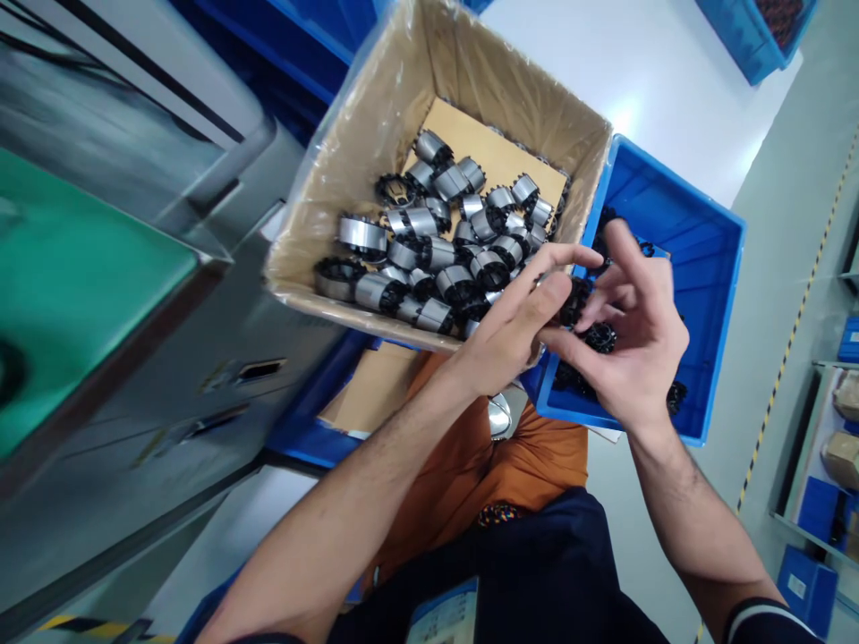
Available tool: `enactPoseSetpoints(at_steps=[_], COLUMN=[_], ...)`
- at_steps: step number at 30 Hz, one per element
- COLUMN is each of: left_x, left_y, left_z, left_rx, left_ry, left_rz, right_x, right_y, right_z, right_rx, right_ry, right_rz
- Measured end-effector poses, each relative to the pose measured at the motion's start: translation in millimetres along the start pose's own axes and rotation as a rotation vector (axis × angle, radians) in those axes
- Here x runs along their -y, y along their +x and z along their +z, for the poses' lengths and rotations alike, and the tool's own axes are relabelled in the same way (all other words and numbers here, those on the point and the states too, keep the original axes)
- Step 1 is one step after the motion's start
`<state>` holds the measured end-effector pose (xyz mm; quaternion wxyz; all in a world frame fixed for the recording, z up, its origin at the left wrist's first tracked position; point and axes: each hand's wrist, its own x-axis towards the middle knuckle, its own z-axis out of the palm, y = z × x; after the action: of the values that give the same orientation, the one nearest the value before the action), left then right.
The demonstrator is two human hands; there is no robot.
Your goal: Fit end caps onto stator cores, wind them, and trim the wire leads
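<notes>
Both my hands meet over the edge between the lined carton (pixel 530 80) and the blue bin (pixel 721 295). My left hand (pixel 520 313) has its thumb and fingers around a black toothed ring part (pixel 575 302). My right hand (pixel 631 331) touches the same part with bent fingers; a second black ring part (pixel 600 337) shows by its palm. Silver cylinders with black toothed ends (pixel 362 234) lie piled in the carton on brown cardboard (pixel 463 130). More black parts (pixel 676 395) lie in the blue bin, partly hidden by my right hand.
A white table (pixel 570 45) runs behind the carton, with another blue bin (pixel 744 45) at its far corner. Left stands a grey cabinet with a green top (pixel 80 277). Flat cardboard (pixel 376 385) lies below the carton. Shelving (pixel 805 465) stands at far right.
</notes>
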<state>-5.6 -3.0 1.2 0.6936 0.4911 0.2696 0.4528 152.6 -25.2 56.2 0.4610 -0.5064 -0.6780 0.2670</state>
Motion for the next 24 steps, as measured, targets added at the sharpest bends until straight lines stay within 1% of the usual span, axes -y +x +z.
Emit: enactPoseSetpoints(at_steps=[1,3,5,6,7,8,9,10,11,12,13,15,17,20,22,24], left_x=[-1.8,-9.3,-22.0,-29.5,-36.9,-43.3,-48.1,-50.5,-50.4,-47.7,-43.0,-29.8,-16.4,-3.7,-0.7,0.3], left_y=[-0.7,-0.8,4.9,11.7,21.6,34.8,50.8,69.0,88.2,107.3,125.1,153.8,170.8,178.5,177.9,176.2], left_z=[0.7,-1.7,-10.3,-16.7,-24.0,-31.7,-39.3,-46.2,-52.3,-57.3,-61.5,-68.5,-76.0,-89.8,-98.6,-104.8], left_rx=[-0.015,-0.011,0.019,-0.007,-0.066,-0.151,-0.241,-0.303,-0.314,-0.284,-0.24,-0.174,-0.163,-0.198,-0.232,-0.253], left_ry=[0.0,0.042,0.228,0.362,0.512,0.672,0.838,0.998,1.148,1.274,1.36,1.419,1.397,1.353,1.34,1.344], left_rz=[0.02,0.064,0.086,0.084,0.076,0.068,0.049,0.009,-0.061,-0.151,-0.242,-0.362,-0.395,-0.369,-0.325,-0.282], right_x=[1.5,4.9,5.4,3.8,1.0,-2.9,-7.7,-13.1,-18.8,-24.5,-30.1,-40.3,-49.6,-64.7,-75.9,-86.2], right_y=[1.1,3.1,7.0,10.9,17.1,25.9,37.7,52.3,69.3,87.8,107.0,143.8,173.7,201.2,210.5,215.9], right_z=[-2.7,-12.7,-26.5,-33.7,-40.6,-46.7,-51.7,-55.0,-56.5,-56.1,-53.9,-45.3,-33.3,-12.2,3.2,18.5], right_rx=[0.006,0.063,0.11,0.096,0.063,0.024,-0.009,-0.024,-0.009,0.029,0.08,0.201,0.331,0.526,0.608,0.656], right_ry=[-0.067,-0.172,-0.241,-0.268,-0.294,-0.317,-0.335,-0.349,-0.361,-0.376,-0.405,-0.528,-0.721,-0.993,-1.082,-1.106], right_rz=[-0.039,-0.108,-0.138,-0.134,-0.121,-0.108,-0.101,-0.105,-0.12,-0.141,-0.162,-0.172,-0.132,-0.066,-0.054,-0.05])
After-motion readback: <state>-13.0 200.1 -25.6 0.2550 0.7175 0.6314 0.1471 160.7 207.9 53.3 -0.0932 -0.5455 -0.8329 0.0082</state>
